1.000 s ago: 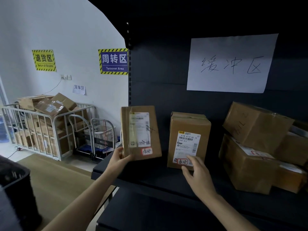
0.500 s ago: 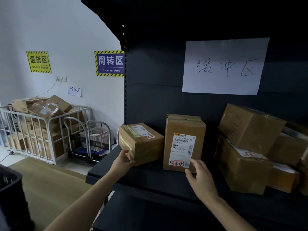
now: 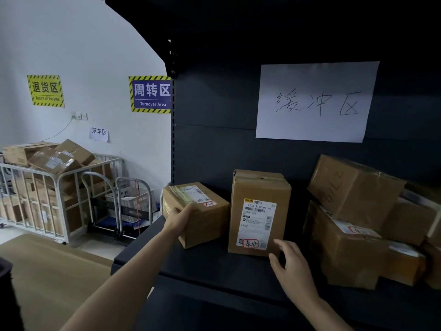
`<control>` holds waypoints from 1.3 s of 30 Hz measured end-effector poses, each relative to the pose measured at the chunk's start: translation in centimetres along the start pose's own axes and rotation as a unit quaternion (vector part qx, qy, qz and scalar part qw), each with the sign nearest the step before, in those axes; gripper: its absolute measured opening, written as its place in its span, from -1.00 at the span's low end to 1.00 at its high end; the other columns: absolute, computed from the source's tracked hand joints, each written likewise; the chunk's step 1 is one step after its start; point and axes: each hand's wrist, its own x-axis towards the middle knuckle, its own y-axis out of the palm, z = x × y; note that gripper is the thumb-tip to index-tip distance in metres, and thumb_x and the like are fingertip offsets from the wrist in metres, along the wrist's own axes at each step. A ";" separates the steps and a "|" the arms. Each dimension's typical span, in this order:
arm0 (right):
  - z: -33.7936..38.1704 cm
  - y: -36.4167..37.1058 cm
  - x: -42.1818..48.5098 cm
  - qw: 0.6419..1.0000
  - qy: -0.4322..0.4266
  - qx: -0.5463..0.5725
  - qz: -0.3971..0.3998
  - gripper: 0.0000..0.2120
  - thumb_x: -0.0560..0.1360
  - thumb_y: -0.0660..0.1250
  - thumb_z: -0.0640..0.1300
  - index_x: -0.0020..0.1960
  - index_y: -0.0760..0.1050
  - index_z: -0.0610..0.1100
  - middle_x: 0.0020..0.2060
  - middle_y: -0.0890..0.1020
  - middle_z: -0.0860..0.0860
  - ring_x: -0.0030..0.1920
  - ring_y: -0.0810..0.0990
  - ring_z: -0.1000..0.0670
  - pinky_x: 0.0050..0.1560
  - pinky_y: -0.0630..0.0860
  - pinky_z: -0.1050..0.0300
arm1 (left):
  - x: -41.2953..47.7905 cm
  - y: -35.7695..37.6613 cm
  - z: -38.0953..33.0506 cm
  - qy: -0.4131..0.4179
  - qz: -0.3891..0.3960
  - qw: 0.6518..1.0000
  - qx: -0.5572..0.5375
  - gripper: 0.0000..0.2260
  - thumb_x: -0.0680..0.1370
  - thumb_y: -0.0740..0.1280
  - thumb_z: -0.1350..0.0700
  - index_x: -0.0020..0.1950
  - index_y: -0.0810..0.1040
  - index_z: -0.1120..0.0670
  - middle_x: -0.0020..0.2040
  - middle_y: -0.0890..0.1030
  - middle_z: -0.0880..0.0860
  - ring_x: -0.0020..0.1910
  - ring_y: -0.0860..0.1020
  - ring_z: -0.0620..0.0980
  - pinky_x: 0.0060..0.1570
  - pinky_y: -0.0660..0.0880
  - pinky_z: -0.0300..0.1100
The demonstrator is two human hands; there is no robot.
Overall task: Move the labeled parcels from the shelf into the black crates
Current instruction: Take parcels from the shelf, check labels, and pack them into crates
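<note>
The flat parcel (image 3: 207, 225) lies on the dark shelf (image 3: 214, 268), near the shelf's left front edge. The left hand (image 3: 177, 219) holds it at the near left corner. The thumb reaches up to the top edge, and the fingers go round the left side, where they are hidden.

The right hand (image 3: 292, 265) is well apart from the left one, at the lower right corner of the upright parcel (image 3: 259, 187). Its fingers are spread and relaxed and they grasp nothing. Whether the fingertips touch the carton, I cannot tell.

The upright parcel stands just beside the flat one, on its right, with a narrow gap between them. Each has a white shipping label and a small sticker with red handwriting.

Further right on the same shelf is an untidy pile of brown cartons (image 3: 353, 187).

A white paper sheet (image 3: 315, 75) with three handwritten characters hangs on the back panel above.

Beyond the shelf, on the left, a metal cage cart (image 3: 59, 201) full of cartons stands beside two hand trolleys (image 3: 119, 187). On the white wall behind are a yellow sign (image 3: 45, 90) and a blue sign (image 3: 151, 94) reading "Turnover Area".
</note>
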 end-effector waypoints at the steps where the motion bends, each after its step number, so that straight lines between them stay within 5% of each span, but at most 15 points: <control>1: 0.0 0.0 0.0 1.000 0.002 -0.002 0.000 -0.61 0.54 0.25 -0.09 0.35 0.35 -0.09 0.27 0.41 0.05 0.24 0.39 0.13 0.16 0.36 0.30 | 0.1 0.2 0.1 -0.005 -0.002 1.000 0.003 -0.40 0.53 0.26 -0.14 0.42 0.24 0.19 0.32 0.44 0.22 0.27 0.44 0.18 0.34 0.35 0.08; 13: 3.7 0.3 0.0 0.994 -0.084 0.069 0.001 -0.71 0.54 0.25 -0.13 0.26 0.44 -0.10 0.08 0.46 0.17 0.16 0.44 0.20 0.04 0.32 0.55 | -3.0 -1.5 0.9 0.110 0.060 0.992 -0.014 -0.59 0.62 0.16 0.10 0.47 0.22 0.00 0.32 0.43 0.06 0.20 0.42 0.01 0.20 0.32 -0.10; 18: 8.9 1.5 0.1 0.981 -0.161 0.107 -0.004 -0.67 0.56 0.22 -0.08 0.31 0.40 -0.09 0.14 0.46 0.16 0.19 0.42 0.20 0.20 0.40 0.32 | -4.3 -1.3 1.5 0.129 0.102 0.986 -0.004 -0.54 0.62 0.14 0.11 0.51 0.14 -0.05 0.34 0.41 0.03 0.26 0.43 0.02 0.24 0.35 -0.10; 23: 9.6 2.4 1.4 0.994 -0.063 0.087 -0.008 -0.53 0.57 0.19 -0.01 0.43 0.23 -0.12 0.28 0.37 0.06 0.30 0.35 0.10 0.23 0.30 0.29 | -5.4 -0.9 2.3 0.147 0.095 0.984 -0.025 -0.55 0.63 0.12 0.17 0.50 0.14 -0.07 0.32 0.42 -0.01 0.30 0.41 0.01 0.34 0.32 -0.02; 28: 8.1 4.1 1.2 0.994 -0.005 0.101 0.053 -0.56 0.58 0.18 -0.07 0.42 0.26 -0.15 0.27 0.44 -0.01 0.29 0.39 0.07 0.22 0.30 0.31 | -6.6 -1.4 3.6 0.187 0.097 0.978 -0.005 -0.53 0.62 0.13 0.24 0.50 0.15 -0.03 0.34 0.43 -0.06 0.31 0.41 -0.11 0.32 0.32 -0.19; 33: 7.1 5.7 1.2 0.994 0.017 0.089 0.067 -0.58 0.57 0.21 -0.14 0.40 0.28 -0.18 0.25 0.45 -0.02 0.28 0.40 0.03 0.27 0.34 0.23 | -6.3 -2.1 5.2 0.202 0.061 0.969 0.129 -0.44 0.56 0.20 0.34 0.49 0.16 -0.05 0.18 0.49 -0.18 0.20 0.48 -0.13 0.26 0.39 -0.13; 39: 6.4 7.2 1.1 0.992 0.040 0.078 0.088 -0.61 0.56 0.20 -0.19 0.38 0.31 -0.19 0.24 0.47 -0.06 0.25 0.43 0.01 0.28 0.34 0.23 | -5.0 -2.0 6.4 0.184 0.013 0.955 0.233 -0.40 0.54 0.24 0.31 0.50 0.12 -0.03 0.12 0.53 -0.06 0.20 0.52 0.05 0.19 0.44 -0.14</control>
